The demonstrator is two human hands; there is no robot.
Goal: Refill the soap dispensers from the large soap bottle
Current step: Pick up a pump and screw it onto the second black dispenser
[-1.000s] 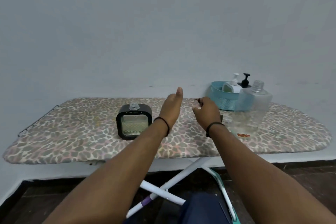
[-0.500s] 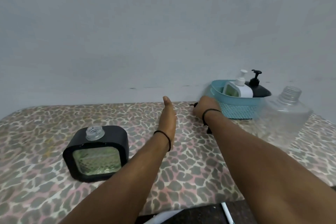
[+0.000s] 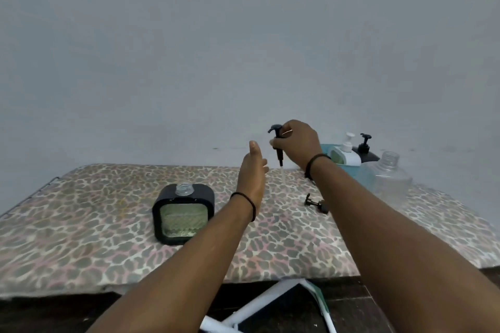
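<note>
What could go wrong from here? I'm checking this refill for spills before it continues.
The right hand holds a black pump head above the leopard-print ironing board cover; soap left on its tube may drip onto the fabric. The square black soap dispenser stands open-necked near the left hand, so a careless sweep might tip it. A second small black pump lies loose and could roll away.

Ironing board cover (image 3: pixel 81 238): matt printed cloth, leopard pattern. Square dispenser (image 3: pixel 184 215): glossy black plastic casing, clear ribbed window, clear threaded neck. Large soap bottle (image 3: pixel 388 180): clear smooth plastic. Pump head (image 3: pixel 278 147): black plastic. Basket (image 3: pixel 326 149): teal plastic. Wall (image 3: pixel 243 35): matt painted.
</note>
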